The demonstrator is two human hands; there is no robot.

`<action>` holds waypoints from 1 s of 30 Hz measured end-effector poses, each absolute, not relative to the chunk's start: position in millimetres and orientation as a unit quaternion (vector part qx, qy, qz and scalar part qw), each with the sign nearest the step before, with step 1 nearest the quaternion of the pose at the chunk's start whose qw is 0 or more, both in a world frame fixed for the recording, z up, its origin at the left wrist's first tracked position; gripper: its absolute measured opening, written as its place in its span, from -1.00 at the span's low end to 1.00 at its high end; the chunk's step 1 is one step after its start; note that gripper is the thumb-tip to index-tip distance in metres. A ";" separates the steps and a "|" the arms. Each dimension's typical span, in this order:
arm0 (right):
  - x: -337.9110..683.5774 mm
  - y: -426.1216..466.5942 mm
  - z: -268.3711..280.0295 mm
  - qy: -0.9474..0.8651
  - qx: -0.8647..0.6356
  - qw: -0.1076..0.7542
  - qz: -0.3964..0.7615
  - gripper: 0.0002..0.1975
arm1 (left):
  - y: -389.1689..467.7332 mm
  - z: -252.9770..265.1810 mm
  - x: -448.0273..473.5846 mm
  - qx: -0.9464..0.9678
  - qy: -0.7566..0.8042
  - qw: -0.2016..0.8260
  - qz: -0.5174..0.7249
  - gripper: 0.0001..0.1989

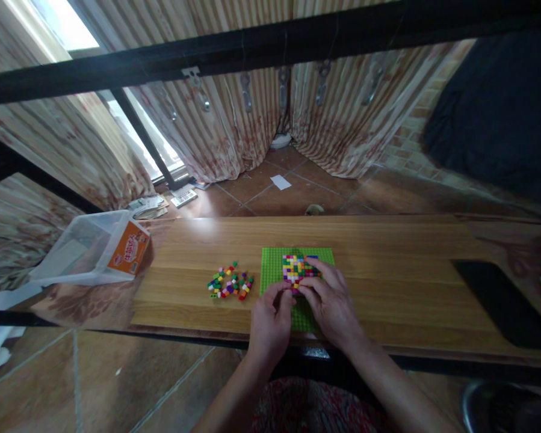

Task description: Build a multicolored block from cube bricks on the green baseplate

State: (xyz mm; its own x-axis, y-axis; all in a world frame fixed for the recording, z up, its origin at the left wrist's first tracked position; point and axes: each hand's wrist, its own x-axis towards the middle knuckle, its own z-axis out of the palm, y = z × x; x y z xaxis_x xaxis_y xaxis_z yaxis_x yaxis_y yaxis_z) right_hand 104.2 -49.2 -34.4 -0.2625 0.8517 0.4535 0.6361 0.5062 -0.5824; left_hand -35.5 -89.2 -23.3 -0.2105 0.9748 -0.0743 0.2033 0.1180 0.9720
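A green studded baseplate (271, 258) lies on the wooden board, with a block of small multicoloured toy bricks (292, 264) fixed on it. My left hand (272, 316) is over the plate's near left part, thumb and forefinger pinched together at the near edge of the brick block; whatever is between those fingertips is too small to make out. From the right, my right hand (331, 297) reaches over the plate with fingers apart, its fingertips touching the bricks and covering part of them. Loose toy bricks (229, 284) are scattered on the board left of the plate.
The wooden board (401, 270) rests on a dark-framed table. A clear plastic box (89, 246) with an orange label stands at left. On the right lies a flat black object (505, 300). A black metal bar (270, 45) crosses above, with striped curtains (234, 132) behind.
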 end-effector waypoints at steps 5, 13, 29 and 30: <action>103.8 -48.8 -29.0 -0.780 -0.489 0.362 0.144 -0.79 | -93.8 -18.3 -33.5 0.527 0.624 0.381 0.434 -0.79; 100.0 -49.7 -28.9 -0.689 -0.559 0.413 0.206 -0.82 | -95.1 -19.0 -29.3 0.565 0.628 0.345 0.409 -0.76; 89.5 -54.6 -39.7 -0.565 -0.603 0.451 0.338 -0.50 | -102.8 -32.6 -26.9 0.617 0.628 0.280 0.382 -0.67; 88.5 -54.7 -38.9 -0.561 -0.605 0.453 0.338 -0.50 | -103.1 -33.2 -26.9 0.620 0.628 0.277 0.380 -0.66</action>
State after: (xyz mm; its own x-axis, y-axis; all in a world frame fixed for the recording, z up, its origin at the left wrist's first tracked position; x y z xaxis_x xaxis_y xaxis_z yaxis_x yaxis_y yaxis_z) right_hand 88.5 -54.7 -38.9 0.1422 0.9850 0.0981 0.3720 0.0387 -0.9274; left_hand -26.9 -103.1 -33.2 -0.0768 0.9894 0.1231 0.5680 -0.0580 0.8210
